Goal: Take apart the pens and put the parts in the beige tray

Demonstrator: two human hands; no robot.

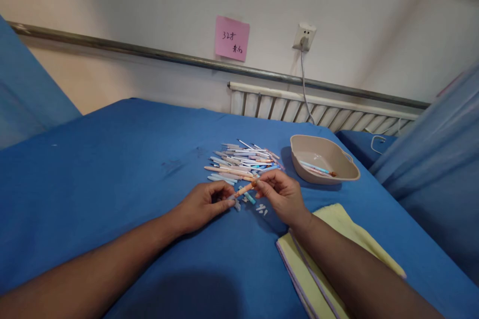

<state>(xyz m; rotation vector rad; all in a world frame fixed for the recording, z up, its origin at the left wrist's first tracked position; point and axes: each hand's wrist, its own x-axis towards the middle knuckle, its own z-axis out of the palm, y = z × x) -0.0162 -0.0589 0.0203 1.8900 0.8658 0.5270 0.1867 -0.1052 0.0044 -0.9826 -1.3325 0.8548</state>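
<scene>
An orange pen (245, 190) is held slantwise between my hands, just above the blue cloth. My left hand (209, 203) pinches its lower left end, where something pale shows at the fingertips. The brown upper right end sits between the thumb and fingers of my right hand (280, 193). Below the pen lie a teal piece like a pen cap (248, 196) and several small whitish bits (261, 207). Just beyond my hands spreads a loose pile of pens (239, 159), mostly white, grey and peach.
A beige plastic basin (348, 172) at the right holds a few pens (318, 167). Under my right forearm lies a folded yellow cloth (344, 227). Behind the blue-covered table (123, 159) are a radiator (269, 104), a metal rail and a plugged-in socket (304, 37).
</scene>
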